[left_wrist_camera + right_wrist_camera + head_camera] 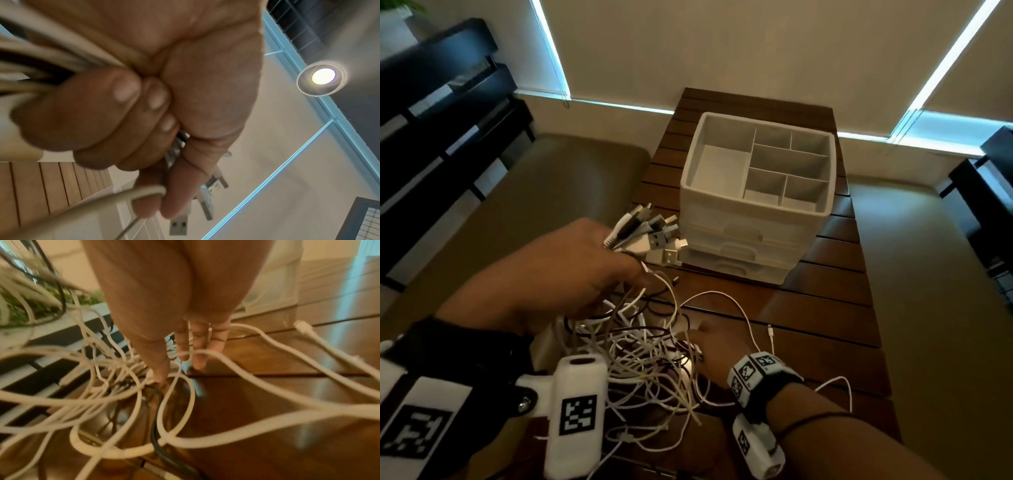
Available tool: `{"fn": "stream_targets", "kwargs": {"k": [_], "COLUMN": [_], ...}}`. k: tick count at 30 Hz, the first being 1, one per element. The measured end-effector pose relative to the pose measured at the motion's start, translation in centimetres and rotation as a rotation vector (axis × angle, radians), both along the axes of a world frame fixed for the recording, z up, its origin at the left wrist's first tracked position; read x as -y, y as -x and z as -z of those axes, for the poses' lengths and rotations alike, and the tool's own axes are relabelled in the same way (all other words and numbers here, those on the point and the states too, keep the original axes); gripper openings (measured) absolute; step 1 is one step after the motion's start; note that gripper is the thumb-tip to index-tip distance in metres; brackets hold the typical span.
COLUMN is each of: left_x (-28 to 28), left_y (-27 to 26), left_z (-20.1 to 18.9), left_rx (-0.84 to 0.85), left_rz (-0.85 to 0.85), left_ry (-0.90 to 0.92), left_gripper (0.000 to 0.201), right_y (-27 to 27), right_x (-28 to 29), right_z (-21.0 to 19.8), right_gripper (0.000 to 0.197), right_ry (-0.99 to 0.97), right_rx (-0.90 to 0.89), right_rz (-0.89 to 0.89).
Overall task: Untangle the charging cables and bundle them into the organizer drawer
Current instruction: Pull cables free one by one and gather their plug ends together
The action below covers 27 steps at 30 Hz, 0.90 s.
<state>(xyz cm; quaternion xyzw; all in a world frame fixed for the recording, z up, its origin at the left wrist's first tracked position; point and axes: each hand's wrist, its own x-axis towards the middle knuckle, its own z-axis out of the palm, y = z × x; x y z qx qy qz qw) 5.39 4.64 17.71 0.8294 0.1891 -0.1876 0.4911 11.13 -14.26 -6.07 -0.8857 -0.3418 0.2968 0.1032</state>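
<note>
At the table's [825,308] near edge the cable tangle [640,356] lies loose. The right hand [717,346], fingers straight, reaches into it; best to comb loops outward gently. The left hand [571,270] clenches the gathered plug ends [650,240]; keep that grip. Farther back stands the organizer [756,192], drawers closed.

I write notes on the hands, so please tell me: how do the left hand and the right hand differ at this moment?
The left hand is raised and grips a bunch of cable ends; the right hand is low on the table, fingers straight, holding nothing. Both are at the cable tangle.
</note>
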Motion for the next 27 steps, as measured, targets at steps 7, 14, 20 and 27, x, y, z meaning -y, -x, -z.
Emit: {"fn": "stream_targets", "kwargs": {"k": [7,14,20,27], "left_x": [-0.6,-1.0,1.8,3.0], "left_y": [0.0,-0.4,-1.6,-2.7], "left_z": [-0.1,1.4,3.2,5.7], "left_rx": [-0.003,-0.006,0.016,0.020], "left_rz": [-0.006,-0.044,0.023,-0.074], "left_ry": [-0.116,-0.247,-0.245,-0.128], "left_gripper": [0.025,0.030,0.024,0.022], "right_y": [-2.6,-7.2,-5.7,-2.1], "right_x": [0.6,7.6,9.0,9.7], "right_z": [0.7,-5.0,-6.8,-4.4], "right_gripper": [0.022,0.023,0.013,0.021], "right_ry": [-0.061,-0.468,-0.696,-0.339], "right_rx": [0.037,-0.051,-0.242,-0.203], "right_rz": [0.127,0.801,0.934,0.616]}}
